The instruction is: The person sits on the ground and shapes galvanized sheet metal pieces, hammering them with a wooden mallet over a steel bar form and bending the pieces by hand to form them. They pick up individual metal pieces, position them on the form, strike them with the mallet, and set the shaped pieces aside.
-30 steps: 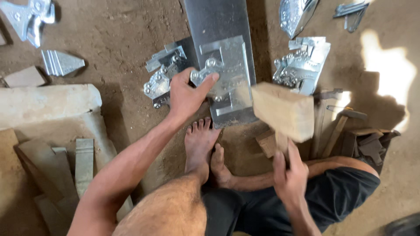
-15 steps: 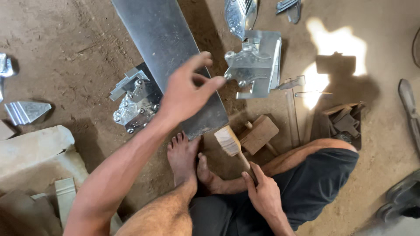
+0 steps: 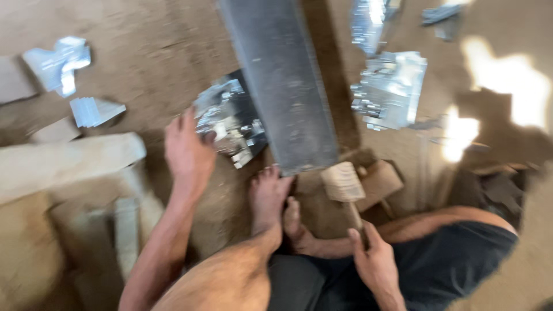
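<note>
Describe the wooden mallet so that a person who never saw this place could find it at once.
Start at the long grey metal sheet lying on the dirt floor and follow it to its near end. Just right of the bare feet there, the right hand grips a short handle. The mallet is its pale, blocky wooden head, unlike the shiny metal pieces around.

Dim, motion-blurred view; blown-out sun patches at right, glare on metal pieces.

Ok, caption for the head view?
Seated on dirt floor, left hand reaches bent metal pieces; right hand grips wooden mallet.
</note>
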